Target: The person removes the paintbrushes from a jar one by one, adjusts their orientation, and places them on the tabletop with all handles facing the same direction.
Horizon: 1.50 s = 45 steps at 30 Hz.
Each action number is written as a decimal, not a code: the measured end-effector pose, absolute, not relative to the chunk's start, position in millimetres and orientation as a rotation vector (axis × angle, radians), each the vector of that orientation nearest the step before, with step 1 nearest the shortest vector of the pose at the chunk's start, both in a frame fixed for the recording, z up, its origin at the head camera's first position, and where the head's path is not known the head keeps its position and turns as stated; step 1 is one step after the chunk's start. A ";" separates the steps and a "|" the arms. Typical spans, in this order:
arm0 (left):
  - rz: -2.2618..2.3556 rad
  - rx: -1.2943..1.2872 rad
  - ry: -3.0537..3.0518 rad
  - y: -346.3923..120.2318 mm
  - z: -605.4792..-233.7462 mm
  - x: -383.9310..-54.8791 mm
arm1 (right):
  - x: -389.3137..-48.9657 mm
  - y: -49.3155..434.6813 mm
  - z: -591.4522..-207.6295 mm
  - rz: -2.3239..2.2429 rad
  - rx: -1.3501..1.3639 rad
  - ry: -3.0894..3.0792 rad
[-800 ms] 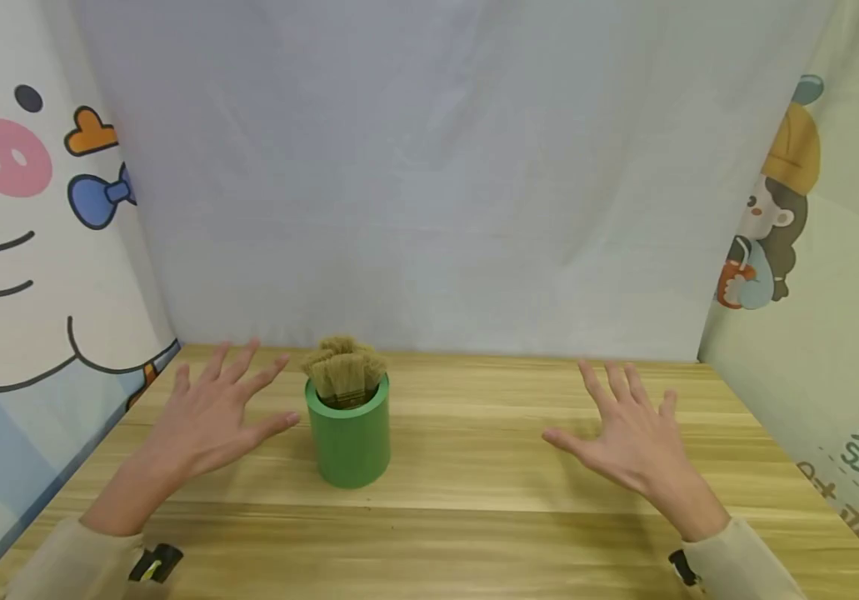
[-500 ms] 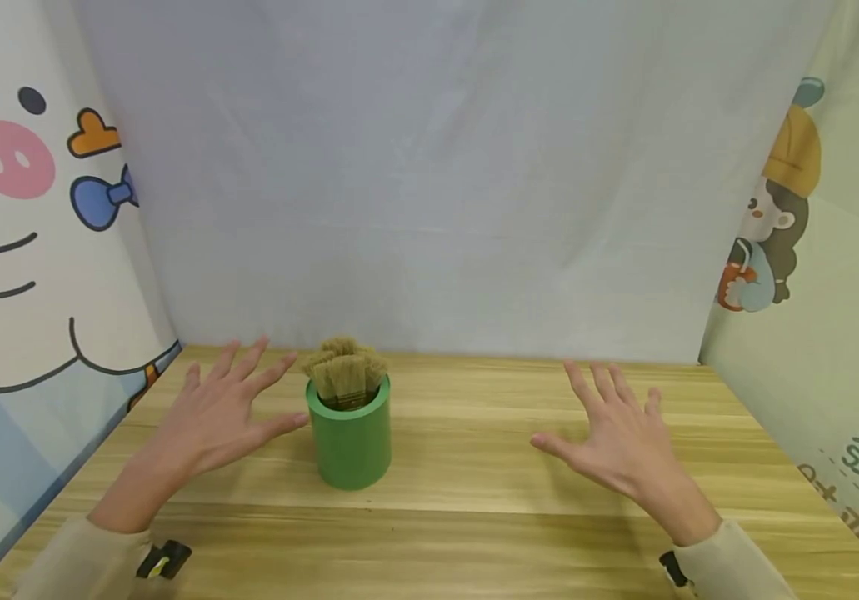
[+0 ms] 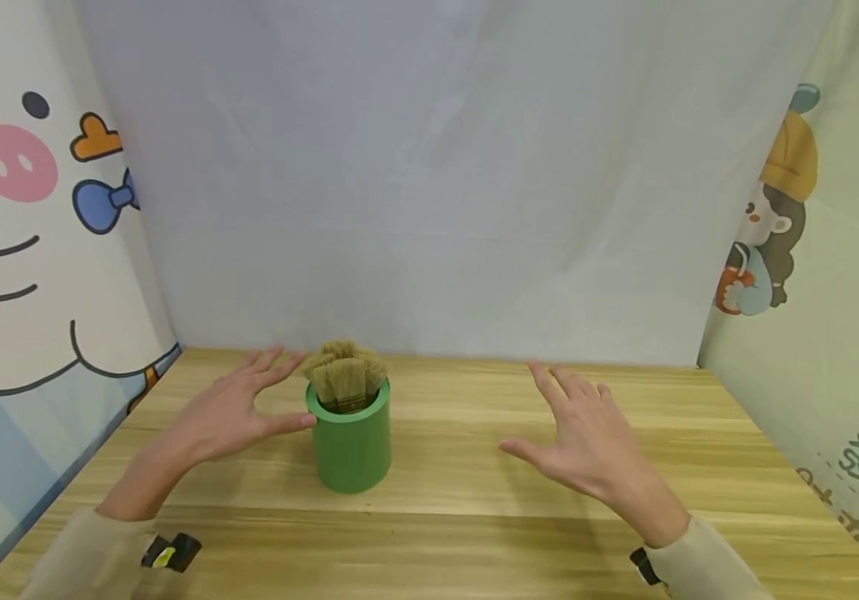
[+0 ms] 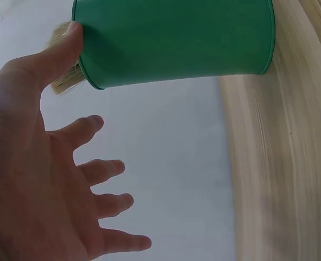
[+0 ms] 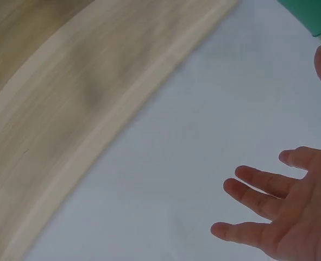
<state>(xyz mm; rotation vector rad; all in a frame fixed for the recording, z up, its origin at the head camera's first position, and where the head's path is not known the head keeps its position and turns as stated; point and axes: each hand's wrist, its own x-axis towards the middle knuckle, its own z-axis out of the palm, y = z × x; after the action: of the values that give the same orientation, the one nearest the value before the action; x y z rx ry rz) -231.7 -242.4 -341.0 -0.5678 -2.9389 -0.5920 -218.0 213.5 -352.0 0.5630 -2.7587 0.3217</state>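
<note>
On the wooden table stands a green cylindrical holder (image 3: 352, 454), upright. Several bristle brushes (image 3: 347, 375) poke out of its top, bristles up; their handles are hidden inside. My left hand (image 3: 222, 414) is just left of the holder with fingers spread, its thumb tip at the rim; whether it touches I cannot tell. In the left wrist view the holder's green wall (image 4: 176, 41) lies beyond the thumb, and the palm holds nothing. My right hand (image 3: 586, 437) hovers over the table to the right of the holder, fingers extended and nothing in them.
The wooden tabletop (image 3: 459, 475) reaches back to a pale grey cloth (image 3: 429, 183). Cartoon-printed curtains stand at the left (image 3: 17, 250) and right (image 3: 834, 333) sides. A dark strap (image 3: 172, 552) sits at the left sleeve.
My right hand has moved left toward the holder. The left hand has shifted a little right, bringing its thumb to the holder's rim. The holder and brushes stay in place.
</note>
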 end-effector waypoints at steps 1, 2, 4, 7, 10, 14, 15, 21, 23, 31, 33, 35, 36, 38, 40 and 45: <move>-0.626 -0.574 -2.935 -242.5 -341.7 -231.9 | -217.6 209.9 -351.8 0.336 0.581 -2.759; -0.662 -0.579 -2.933 -242.3 -342.4 -231.9 | -217.3 206.2 -351.4 0.348 0.604 -2.754; -0.749 -0.589 -2.924 -241.7 -343.9 -232.0 | -216.8 198.2 -350.0 0.382 0.641 -2.750; -0.921 -0.613 -2.901 -239.7 -345.5 -232.8 | -216.1 185.9 -347.9 0.444 0.694 -2.741; -1.116 -0.645 -2.867 -238.1 -347.1 -234.4 | -216.4 173.1 -347.3 0.518 0.728 -2.745; -1.295 -0.695 -2.825 -236.7 -350.1 -237.7 | -217.6 156.5 -347.0 0.633 0.774 -2.746; -1.320 -0.707 -2.815 -236.3 -350.8 -238.7 | -217.9 152.5 -346.6 0.671 0.785 -2.742; -1.436 -0.719 -2.811 -233.0 -348.9 -242.2 | -221.3 128.8 -343.6 0.891 0.859 -2.681; -1.465 -0.705 -2.818 -232.6 -348.6 -242.8 | -223.0 121.7 -342.9 0.952 0.888 -2.651; -1.497 -0.677 -2.830 -231.9 -351.8 -244.0 | -228.0 99.9 -338.2 1.064 0.996 -2.556; -1.501 -0.665 -2.831 -231.8 -352.3 -244.3 | -229.6 95.6 -336.6 1.095 1.011 -2.536; -1.505 -0.662 -2.828 -231.7 -353.0 -245.1 | -231.5 91.3 -335.0 1.124 1.021 -2.529; -1.508 -0.667 -2.824 -231.6 -353.1 -245.4 | -232.5 89.1 -334.4 1.137 1.027 -2.524; -1.517 -0.673 -2.812 -231.6 -353.6 -246.1 | -234.3 84.9 -333.4 1.158 1.037 -2.515; -1.534 -0.680 -2.799 -231.8 -354.2 -246.7 | -236.0 80.9 -332.4 1.170 1.050 -2.508; -1.620 -0.704 -2.760 -231.5 -355.1 -247.5 | -239.5 71.9 -330.6 1.191 1.085 -2.502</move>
<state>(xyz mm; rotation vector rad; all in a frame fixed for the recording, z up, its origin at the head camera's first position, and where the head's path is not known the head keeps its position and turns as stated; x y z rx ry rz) -247.5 -231.5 -355.1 -0.7043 -2.7604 -1.6203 -239.5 71.9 -330.6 1.0852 -2.5024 1.1908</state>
